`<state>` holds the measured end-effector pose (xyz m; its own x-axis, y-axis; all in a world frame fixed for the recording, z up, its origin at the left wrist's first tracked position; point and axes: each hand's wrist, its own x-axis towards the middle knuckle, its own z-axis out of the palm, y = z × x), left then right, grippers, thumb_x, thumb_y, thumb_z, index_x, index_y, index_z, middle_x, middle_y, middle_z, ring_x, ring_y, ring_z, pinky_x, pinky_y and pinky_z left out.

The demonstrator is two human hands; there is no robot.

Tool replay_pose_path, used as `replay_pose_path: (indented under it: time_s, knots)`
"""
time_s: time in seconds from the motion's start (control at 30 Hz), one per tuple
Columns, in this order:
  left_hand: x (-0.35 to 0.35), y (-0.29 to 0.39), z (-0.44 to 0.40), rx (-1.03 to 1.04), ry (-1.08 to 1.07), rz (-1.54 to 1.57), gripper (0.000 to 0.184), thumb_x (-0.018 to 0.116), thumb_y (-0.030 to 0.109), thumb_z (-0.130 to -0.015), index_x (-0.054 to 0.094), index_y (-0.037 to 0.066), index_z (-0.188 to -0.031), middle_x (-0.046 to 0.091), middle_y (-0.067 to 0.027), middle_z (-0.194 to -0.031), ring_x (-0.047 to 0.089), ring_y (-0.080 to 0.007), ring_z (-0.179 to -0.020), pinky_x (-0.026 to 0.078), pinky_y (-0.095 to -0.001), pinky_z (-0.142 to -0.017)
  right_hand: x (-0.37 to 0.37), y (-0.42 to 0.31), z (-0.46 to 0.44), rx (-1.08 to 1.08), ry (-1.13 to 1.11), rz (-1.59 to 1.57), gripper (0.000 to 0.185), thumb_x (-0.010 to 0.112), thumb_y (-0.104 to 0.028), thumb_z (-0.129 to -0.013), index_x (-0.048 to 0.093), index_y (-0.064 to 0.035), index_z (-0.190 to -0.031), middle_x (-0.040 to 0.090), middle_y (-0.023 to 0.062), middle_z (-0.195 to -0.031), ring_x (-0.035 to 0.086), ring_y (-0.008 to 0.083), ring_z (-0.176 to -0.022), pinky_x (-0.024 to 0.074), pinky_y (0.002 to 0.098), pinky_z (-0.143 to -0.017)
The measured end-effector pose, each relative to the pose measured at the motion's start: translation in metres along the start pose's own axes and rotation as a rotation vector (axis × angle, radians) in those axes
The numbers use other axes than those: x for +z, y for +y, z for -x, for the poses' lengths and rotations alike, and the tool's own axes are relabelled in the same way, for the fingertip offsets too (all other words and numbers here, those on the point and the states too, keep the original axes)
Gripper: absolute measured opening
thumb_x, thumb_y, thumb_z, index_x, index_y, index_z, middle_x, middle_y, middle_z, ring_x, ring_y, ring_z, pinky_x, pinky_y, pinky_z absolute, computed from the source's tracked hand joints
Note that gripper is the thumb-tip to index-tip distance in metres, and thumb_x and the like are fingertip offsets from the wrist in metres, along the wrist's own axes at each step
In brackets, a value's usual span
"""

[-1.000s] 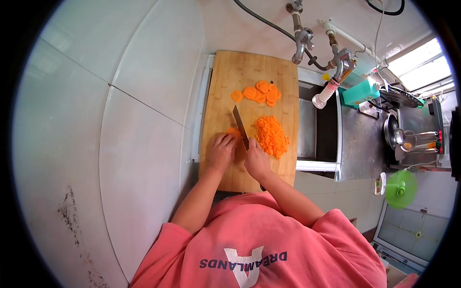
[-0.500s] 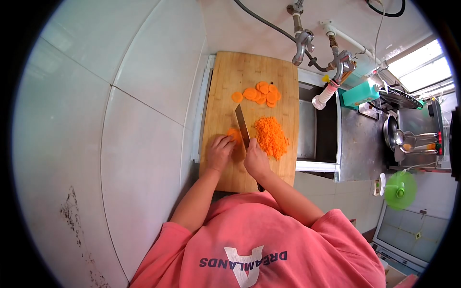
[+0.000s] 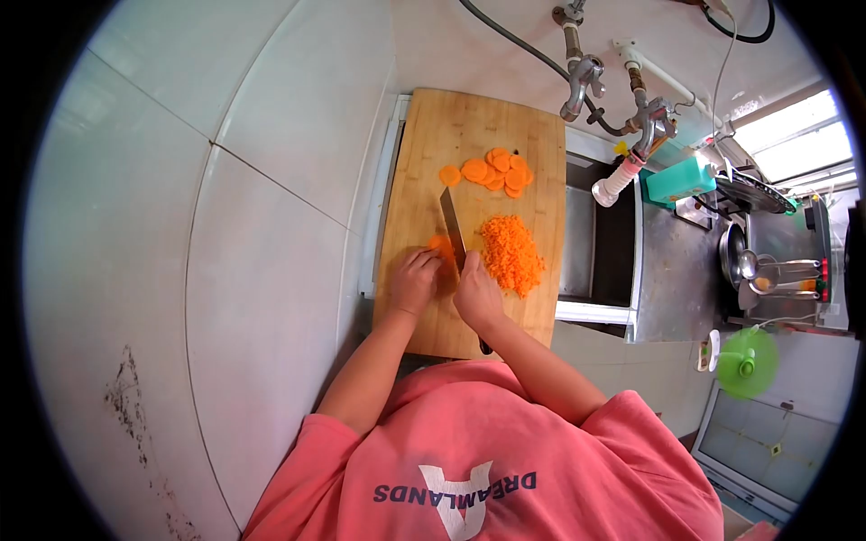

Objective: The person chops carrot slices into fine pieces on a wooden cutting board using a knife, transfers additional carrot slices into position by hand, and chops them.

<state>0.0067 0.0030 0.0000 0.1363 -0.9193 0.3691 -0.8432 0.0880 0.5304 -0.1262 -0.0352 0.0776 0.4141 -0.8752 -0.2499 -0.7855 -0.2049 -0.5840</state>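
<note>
Near the centre of the frame, holding with left fingers (image 3: pixel 422 259), bent and close together, an orange carrot piece (image 3: pixel 440 242), showing just above their tips. Gripping with right fingers (image 3: pixel 470 268), closed around, the knife (image 3: pixel 452 221): thin, metallic, long axis leaning toward upper left, just right of the carrot piece; cannot tell if touching. Farther right, crumbly chopped carrot (image 3: pixel 511 257); above, smooth round slices (image 3: pixel 474 169); beneath all, a grained wooden board (image 3: pixel 433 117).

On the wooden board (image 3: pixel 433 122), the right hand (image 3: pixel 477 290) grips a knife (image 3: pixel 452 222), its blade just beside the carrot piece (image 3: pixel 439 242) at the left hand (image 3: pixel 415 280). Chopped carrot (image 3: pixel 511 257) lies heaped to the right, round slices (image 3: pixel 498 171) farther off.
</note>
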Motion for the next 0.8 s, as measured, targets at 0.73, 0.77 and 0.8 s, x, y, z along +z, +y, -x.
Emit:
replay_pose_path:
  time_s: [0.73,0.77,0.8]
  knots:
    - [0.000,0.005,-0.009,-0.020,0.014,-0.005,0.018,0.065,0.005,-0.065,0.065,0.001,-0.083,0.066,-0.0125,-0.091,0.062,-0.0258,-0.091,0.051,-0.0338,-0.077,0.011,-0.003,-0.008,0.021,-0.061,0.120,0.032,0.052,-0.008,-0.080,0.034,-0.0033,-0.106,0.056,0.0258,-0.092,0.062,0.0441,-0.076,0.0507,0.0498,-0.063]
    - [0.001,0.005,-0.008,-0.024,0.012,-0.006,0.017,0.065,0.005,-0.066,0.065,0.002,-0.083,0.066,-0.0120,-0.090,0.062,-0.0259,-0.090,0.051,-0.0339,-0.076,0.011,-0.003,-0.009,0.020,-0.062,0.120,0.032,0.052,-0.008,-0.080,0.034,-0.0033,-0.106,0.056,0.0258,-0.092,0.062,0.0441,-0.076,0.0507,0.0498,-0.063]
    - [0.002,0.004,-0.008,-0.029,0.012,-0.008,0.016,0.064,0.004,-0.066,0.064,0.002,-0.083,0.066,-0.0115,-0.089,0.062,-0.0260,-0.089,0.051,-0.0339,-0.076,0.010,-0.004,-0.009,0.017,-0.065,0.112,0.033,0.053,-0.009,-0.080,0.034,-0.0029,-0.106,0.056,0.0270,-0.092,0.062,0.0443,-0.076,0.0505,0.0498,-0.063]
